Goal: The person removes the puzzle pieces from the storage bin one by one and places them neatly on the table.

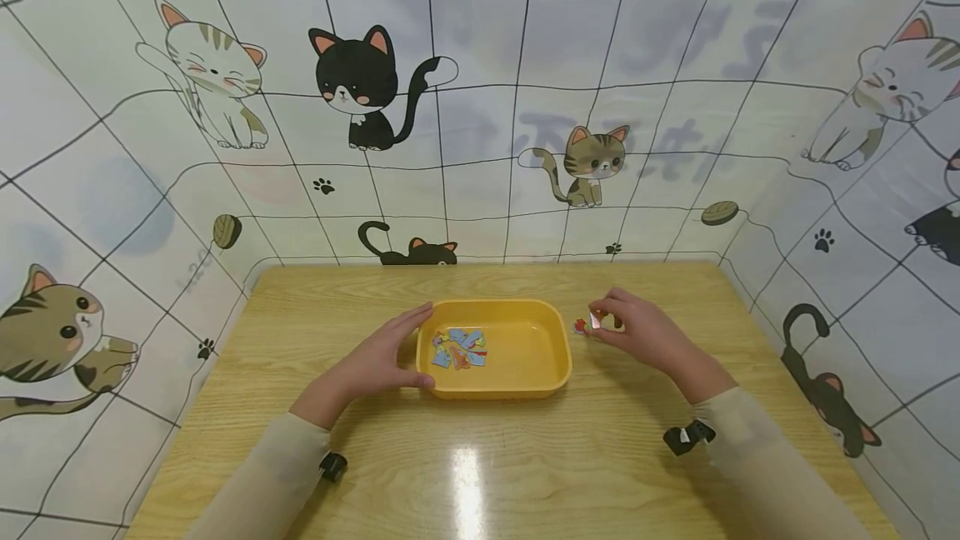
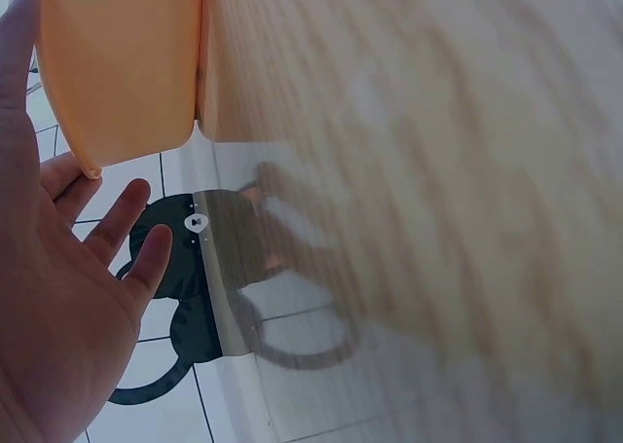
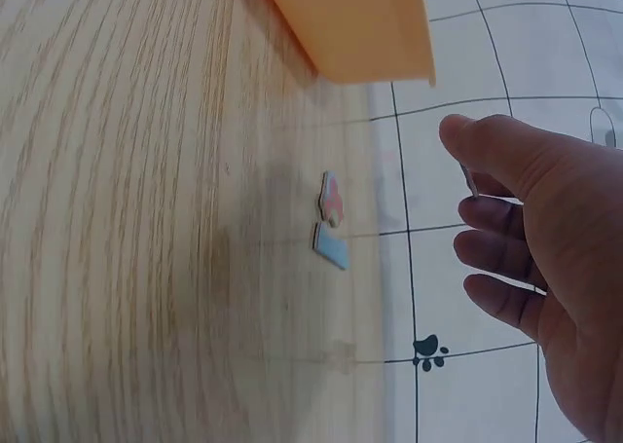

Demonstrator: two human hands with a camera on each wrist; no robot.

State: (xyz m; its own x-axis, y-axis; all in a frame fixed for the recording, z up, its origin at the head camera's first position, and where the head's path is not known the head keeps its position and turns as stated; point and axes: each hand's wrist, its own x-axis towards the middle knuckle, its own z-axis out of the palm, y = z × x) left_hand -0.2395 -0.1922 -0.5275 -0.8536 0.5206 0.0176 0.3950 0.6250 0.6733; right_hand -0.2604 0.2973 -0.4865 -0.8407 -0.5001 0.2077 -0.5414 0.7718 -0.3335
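Observation:
A yellow plastic tray (image 1: 528, 357) lies on the table. Inside, at its left end, are several small flat cardboard pieces (image 1: 459, 348), blue with some orange and yellow. My left hand (image 1: 386, 357) rests against the tray's left end, thumb and fingers spread and fairly straight. To the right of the tray, my right hand (image 1: 648, 330) pinches a small thin flat piece (image 1: 596, 320) between thumb and fingers, above the tabletop. Under it on the table are a red piece (image 3: 332, 200) and a light blue piece (image 3: 331, 246), side by side in the right wrist view.
The wooden table (image 1: 360, 457) ends at the back against a wall covering (image 1: 480, 123) printed with cats and grid lines, which also runs along both sides. A dark wrist device (image 1: 688, 437) sits by the right sleeve, another (image 1: 333, 466) by the left.

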